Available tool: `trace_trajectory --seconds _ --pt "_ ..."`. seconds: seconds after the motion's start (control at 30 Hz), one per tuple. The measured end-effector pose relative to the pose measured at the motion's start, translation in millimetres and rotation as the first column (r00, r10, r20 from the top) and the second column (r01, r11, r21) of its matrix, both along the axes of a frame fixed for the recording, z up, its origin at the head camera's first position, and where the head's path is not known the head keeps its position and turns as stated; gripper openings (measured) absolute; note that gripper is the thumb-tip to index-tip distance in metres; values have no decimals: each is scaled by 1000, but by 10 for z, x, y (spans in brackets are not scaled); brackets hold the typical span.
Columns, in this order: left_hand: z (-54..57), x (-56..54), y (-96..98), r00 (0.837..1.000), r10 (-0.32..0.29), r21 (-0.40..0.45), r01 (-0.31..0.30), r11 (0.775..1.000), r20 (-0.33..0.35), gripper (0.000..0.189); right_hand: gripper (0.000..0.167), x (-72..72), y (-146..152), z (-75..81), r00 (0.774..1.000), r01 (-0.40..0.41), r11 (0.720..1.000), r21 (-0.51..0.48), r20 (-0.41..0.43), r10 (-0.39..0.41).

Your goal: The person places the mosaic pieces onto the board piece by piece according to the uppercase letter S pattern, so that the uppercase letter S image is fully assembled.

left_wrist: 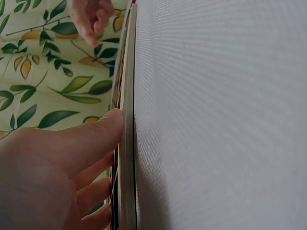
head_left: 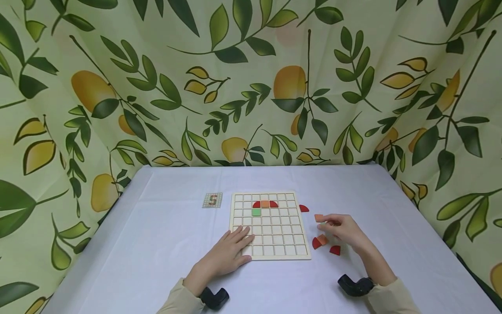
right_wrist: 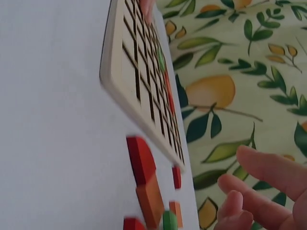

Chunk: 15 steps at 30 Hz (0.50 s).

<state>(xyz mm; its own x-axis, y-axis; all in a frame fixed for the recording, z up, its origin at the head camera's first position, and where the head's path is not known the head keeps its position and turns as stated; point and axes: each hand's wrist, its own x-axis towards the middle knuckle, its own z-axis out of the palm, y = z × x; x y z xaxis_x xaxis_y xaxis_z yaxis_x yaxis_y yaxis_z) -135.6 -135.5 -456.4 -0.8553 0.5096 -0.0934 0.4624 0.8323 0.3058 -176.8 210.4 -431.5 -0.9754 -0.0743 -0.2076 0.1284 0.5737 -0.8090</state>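
My left hand (head_left: 229, 253) rests with fingers spread on the lower left corner of a wooden grid board (head_left: 280, 257), its thumb at the near edge. Set in the upper cells are a red quarter-circle (head_left: 256, 204), an orange square (head_left: 265, 204), another red quarter-circle (head_left: 273, 204) and a green square (head_left: 256, 212). To the board's right, my right hand (head_left: 341, 226) hovers over loose pieces, fingertips near an orange square (head_left: 318, 218). In the right wrist view, a green piece (right_wrist: 170, 220) lies beside that orange square (right_wrist: 177, 213), and the loosely bent fingers (right_wrist: 273, 167) hold nothing.
Beyond the board's left side lies a small card (head_left: 212, 200) with an S-like pattern on a grid. More loose pieces lie right of the board: red quarter-circles (head_left: 335, 250) and an orange square (head_left: 322, 239). A leaf-patterned curtain (head_left: 251, 100) hangs behind the white-covered table (head_left: 129, 244).
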Motion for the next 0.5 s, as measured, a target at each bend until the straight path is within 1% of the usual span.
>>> trace_trajectory --seconds 0.1,0.23,0.33,0.5 --pt "5 3 7 1000 1 -9 -1 1000 -6 58 40 -22 112 -25 999 -27 1000 13 -19 28" --pt "19 12 13 1000 3 -8 -3 1000 0 57 40 -56 239 -59 998 -38 997 62 -55 41" --pt "27 17 17 1000 8 -4 -8 1000 8 57 40 -72 336 -71 996 -47 994 96 -67 54" --pt "23 12 19 1000 11 -8 -11 1000 4 57 39 -81 459 -88 996 -65 991 114 -57 72"
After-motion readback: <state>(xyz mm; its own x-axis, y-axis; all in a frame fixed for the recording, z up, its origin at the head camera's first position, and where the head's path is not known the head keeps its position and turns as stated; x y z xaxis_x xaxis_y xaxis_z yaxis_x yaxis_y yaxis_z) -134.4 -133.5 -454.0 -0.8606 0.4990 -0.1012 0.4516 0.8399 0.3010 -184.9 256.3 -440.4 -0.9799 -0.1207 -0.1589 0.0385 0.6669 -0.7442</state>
